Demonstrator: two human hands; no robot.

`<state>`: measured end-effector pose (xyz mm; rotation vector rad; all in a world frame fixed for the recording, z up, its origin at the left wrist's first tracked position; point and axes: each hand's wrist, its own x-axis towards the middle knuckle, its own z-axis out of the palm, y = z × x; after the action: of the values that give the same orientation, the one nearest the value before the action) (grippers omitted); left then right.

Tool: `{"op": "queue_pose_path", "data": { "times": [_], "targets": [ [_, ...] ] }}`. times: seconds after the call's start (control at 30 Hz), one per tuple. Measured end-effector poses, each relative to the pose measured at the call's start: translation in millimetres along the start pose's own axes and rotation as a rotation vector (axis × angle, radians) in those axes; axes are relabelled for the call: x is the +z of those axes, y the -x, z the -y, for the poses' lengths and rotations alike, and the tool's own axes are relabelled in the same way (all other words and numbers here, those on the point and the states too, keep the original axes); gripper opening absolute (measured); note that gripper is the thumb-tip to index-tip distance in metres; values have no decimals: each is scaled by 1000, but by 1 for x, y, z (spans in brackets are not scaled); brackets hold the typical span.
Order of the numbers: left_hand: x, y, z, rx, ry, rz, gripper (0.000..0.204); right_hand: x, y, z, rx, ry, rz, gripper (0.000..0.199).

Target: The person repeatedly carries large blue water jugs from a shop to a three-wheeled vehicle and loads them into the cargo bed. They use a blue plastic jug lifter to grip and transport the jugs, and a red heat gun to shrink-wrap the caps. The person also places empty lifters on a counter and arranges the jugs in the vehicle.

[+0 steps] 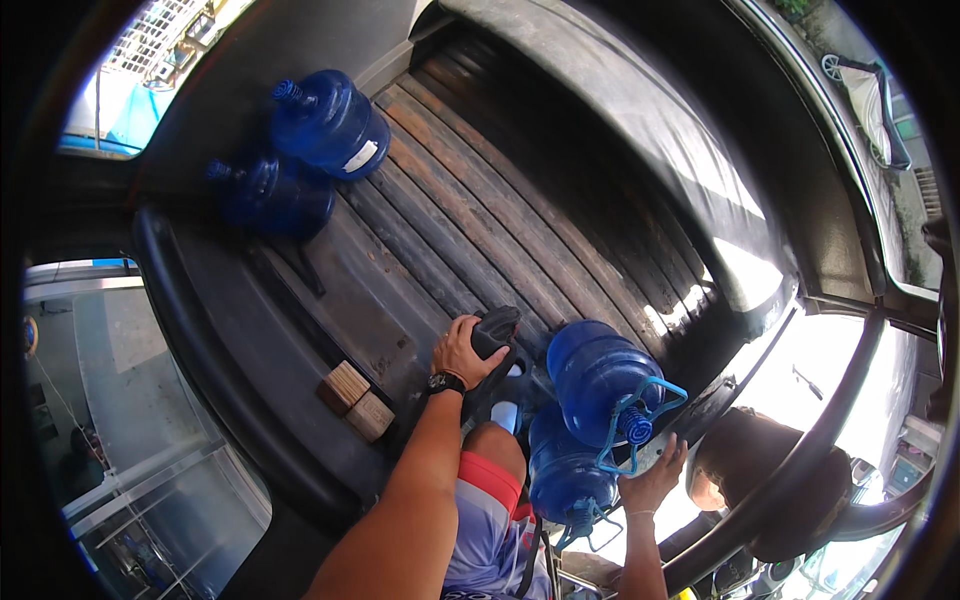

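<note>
Directly beside the right hand (655, 485), two blue water jugs lie together on the near part of the slatted bed (470, 215). The upper jug (598, 375) lies tilted, its long axis running from upper left to lower right, its ribbed cap toward the hand; the lower jug (562, 465) points its neck down toward the lower edge of the view. Both are translucent plastic, round-bodied, with pale blue looped handles at the necks. The right hand is spread, fingers extended, close to the upper jug's handle (667, 395); whether it touches, I cannot tell. The left hand (466, 355) curls around a black, bulky thing (495, 332), thumb on one side and fingers on the other; its exact kind is unclear. Further left sit two rough, box-shaped wooden blocks (358, 400). Across the worn, rusty-brown slats, two more blue jugs lie against the far wall, necks toward the upper left; the upper far jug (335, 120) bears a white label (360, 156), its print too small to read.
</note>
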<state>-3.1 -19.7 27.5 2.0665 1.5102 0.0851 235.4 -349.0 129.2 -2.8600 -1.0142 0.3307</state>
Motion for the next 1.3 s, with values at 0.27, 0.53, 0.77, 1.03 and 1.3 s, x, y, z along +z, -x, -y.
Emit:
{"op": "queue_pose_path", "data": {
  "times": [0.27, 0.53, 0.77, 1.03, 1.3],
  "targets": [
    [-4, -4, 10, -17, 103, 32, 77, -36, -91, 16, -471, 107, 130, 102],
    [-1, -5, 15, -21, 162, 38, 77, -28, -131, 18, -633, 146, 630, 22],
    [-4, -11, 23, -14, 238, 98, 79, -36, -145, 36, -323, 225, 1070, 36],
    [-7, -12, 36, -102, 340, 125, 81, -52, -285, 174, -297, -29, 938, 33],
    [-8, -15, 50, -180, 386, 180, 81, -72, -358, 382, -713, 236, 905, 34]
  ]
}}
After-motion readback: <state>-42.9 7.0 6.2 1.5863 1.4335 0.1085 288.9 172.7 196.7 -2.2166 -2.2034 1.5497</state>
